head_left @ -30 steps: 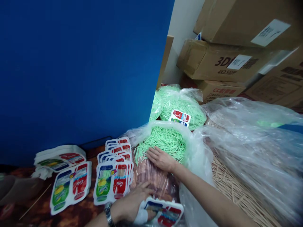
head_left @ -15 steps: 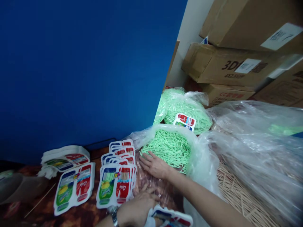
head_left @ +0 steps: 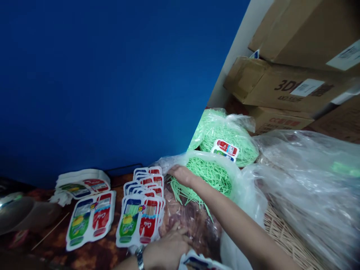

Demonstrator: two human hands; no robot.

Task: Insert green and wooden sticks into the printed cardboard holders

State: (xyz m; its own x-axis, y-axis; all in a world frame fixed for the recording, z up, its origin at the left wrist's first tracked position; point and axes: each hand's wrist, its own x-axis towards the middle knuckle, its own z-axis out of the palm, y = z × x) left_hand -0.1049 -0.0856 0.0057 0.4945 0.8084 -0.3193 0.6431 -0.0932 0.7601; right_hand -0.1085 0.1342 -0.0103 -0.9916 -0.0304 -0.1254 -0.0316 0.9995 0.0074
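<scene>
Green sticks [head_left: 209,176] in open bag [head_left: 244,191]

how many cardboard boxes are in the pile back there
4 visible: the top box, the "3D" box under it, the "CC" box below that, and a dim box at the right edge. More may be hidden.

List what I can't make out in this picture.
Head view: whatever the right hand may grip, hidden by the hand itself.
Head view: the package by the left hand, cut off by the bottom edge.
Head view: the upper carton, cut off by the top and right edges.
Head view: print on its white label, too small and blurred.
</scene>
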